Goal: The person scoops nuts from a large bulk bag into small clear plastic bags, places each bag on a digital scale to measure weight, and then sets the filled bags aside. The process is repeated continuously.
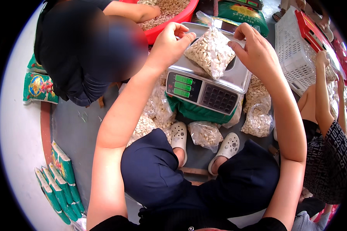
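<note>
A clear plastic bag (209, 51) full of pale, flat oval seeds or beans rests on the metal pan of a digital scale (241, 82). The scale has a lit green display and a dark keypad on its near side. My left hand (172, 45) hovers at the bag's left side, thumb and fingers apart. On the other side, my right hand (254, 47) has its fingers curved and parted, with the thumb close to the bag's right edge; whether it touches cannot be made out. Neither hand grips anything.
More filled bags (258, 120) lie right of the scale, and another bag (205, 135) sits between my shoes. A red basin (189, 15) of seeds, with a co-worker's hand in it, stands beyond. White crates (293, 50) are at right; green packs (59, 188) at lower left.
</note>
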{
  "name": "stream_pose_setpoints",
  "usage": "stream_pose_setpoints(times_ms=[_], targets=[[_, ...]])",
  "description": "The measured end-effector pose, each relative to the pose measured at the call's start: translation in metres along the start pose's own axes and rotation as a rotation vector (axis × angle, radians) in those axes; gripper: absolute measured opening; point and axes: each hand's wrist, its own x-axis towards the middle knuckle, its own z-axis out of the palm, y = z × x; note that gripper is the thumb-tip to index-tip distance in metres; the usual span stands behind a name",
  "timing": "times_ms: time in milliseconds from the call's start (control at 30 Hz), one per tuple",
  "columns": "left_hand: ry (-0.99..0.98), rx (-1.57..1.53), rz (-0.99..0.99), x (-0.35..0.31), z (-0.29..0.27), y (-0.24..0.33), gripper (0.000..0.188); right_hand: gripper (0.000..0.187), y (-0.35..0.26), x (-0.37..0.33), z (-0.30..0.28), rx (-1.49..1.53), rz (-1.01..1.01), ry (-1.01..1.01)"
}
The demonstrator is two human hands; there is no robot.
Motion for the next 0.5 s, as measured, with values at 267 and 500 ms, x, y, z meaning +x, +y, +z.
stream_pose_setpoints(times_ms=[267,500], targets=[[-0.030,0.227,0.009,-0.006,0.024,0.006,0.066,0.043,0.003,0.005,0.045,0.141,0.178,-0.011],[-0.074,0.480,0.084,0.000,0.055,-0.006,0.063,0.028,0.013,0.005,0.080,0.129,0.125,-0.031]])
